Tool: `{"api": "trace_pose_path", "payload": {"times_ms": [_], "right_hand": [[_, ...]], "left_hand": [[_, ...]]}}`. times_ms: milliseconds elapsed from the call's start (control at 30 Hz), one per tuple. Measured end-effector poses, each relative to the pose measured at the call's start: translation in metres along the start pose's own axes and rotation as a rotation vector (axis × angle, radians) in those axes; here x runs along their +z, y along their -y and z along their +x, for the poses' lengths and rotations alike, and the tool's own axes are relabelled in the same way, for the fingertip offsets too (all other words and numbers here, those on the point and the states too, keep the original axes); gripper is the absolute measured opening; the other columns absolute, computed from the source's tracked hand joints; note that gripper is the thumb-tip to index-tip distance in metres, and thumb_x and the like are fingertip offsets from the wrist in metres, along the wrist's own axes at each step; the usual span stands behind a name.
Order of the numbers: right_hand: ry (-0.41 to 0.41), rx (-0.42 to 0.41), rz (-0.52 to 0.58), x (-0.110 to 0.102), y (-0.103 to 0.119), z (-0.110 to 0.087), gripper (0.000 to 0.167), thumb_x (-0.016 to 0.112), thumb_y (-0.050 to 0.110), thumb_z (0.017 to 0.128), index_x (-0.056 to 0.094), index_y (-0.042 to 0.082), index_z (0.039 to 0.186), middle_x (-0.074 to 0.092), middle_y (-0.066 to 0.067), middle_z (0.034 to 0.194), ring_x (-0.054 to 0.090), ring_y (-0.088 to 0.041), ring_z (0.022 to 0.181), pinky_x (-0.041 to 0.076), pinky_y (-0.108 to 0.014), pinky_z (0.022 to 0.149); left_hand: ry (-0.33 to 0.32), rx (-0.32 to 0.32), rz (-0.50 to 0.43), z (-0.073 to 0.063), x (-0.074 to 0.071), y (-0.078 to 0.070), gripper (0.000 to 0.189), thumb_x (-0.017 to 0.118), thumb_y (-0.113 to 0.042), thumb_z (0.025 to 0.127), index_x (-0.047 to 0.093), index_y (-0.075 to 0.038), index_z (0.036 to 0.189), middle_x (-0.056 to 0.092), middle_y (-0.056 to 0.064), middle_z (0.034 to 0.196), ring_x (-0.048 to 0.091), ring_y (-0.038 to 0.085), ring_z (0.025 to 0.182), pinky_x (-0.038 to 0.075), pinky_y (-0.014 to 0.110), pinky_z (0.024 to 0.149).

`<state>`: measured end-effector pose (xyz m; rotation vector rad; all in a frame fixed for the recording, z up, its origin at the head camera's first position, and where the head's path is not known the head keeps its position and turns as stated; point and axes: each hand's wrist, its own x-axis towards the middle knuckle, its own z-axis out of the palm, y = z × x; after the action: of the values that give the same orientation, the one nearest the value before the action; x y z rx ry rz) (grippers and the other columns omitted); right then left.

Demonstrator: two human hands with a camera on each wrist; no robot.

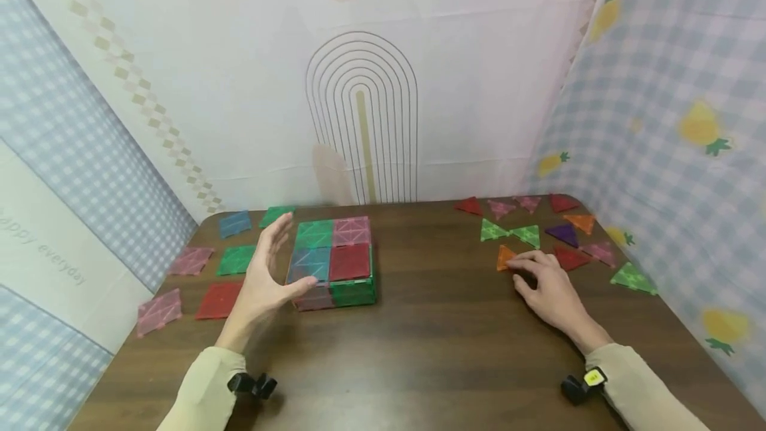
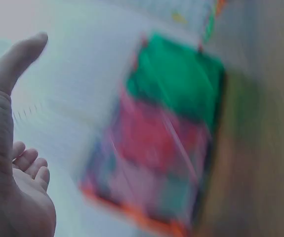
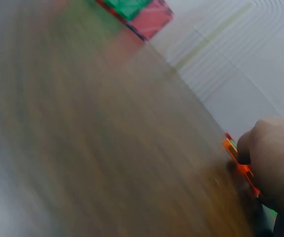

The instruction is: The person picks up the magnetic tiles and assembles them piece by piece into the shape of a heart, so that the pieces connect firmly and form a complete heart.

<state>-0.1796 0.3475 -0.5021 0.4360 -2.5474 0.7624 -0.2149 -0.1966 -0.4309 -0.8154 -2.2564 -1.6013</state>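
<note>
Head view: left hand (image 1: 263, 286) spread wide beside the tile box (image 1: 349, 262)! Right hand (image 1: 549, 290) touches an orange triangle (image 1: 504, 257); pinching or not, can't tell.

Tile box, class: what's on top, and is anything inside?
On the tile box lie a green tile, pink tile, blue tile and red tile. They cover its inside, so I cannot tell.

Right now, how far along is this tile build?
A box built of tiles already stands, four squares across its top. The right hand is at an orange triangle, grip unclear; the left hand, open, is beside the box. Loose triangles and squares lie apart, so more probably remains.
</note>
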Motion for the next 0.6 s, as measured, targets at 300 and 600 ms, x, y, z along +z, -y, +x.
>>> {"api": "trace_pose_path", "payload": {"times_ms": [300,600], "right_hand": [[0.151,-0.091,0.058,0.023,0.034,0.006,0.038,0.077,0.002,0.101,0.078,0.011,0.138,0.068,-0.006,0.135,0.059,-0.031,0.124,0.054,-0.06,0.099],[0.231,-0.19,0.189,0.034,0.056,0.006,0.043,0.08,-0.001,0.099,0.08,0.018,0.137,0.07,0.005,0.137,0.063,-0.023,0.128,0.059,-0.056,0.102]], "left_hand": [[0.163,0.279,0.0,0.032,0.086,-0.071,0.111,0.103,-0.015,0.074,0.044,-0.009,0.168,0.05,0.003,0.169,0.051,0.027,0.153,0.042,0.04,0.128],[0.346,0.13,0.1,0.034,0.176,-0.044,0.107,0.101,-0.028,0.084,0.039,-0.015,0.171,0.046,0.001,0.171,0.051,0.028,0.154,0.048,0.052,0.123]]}}
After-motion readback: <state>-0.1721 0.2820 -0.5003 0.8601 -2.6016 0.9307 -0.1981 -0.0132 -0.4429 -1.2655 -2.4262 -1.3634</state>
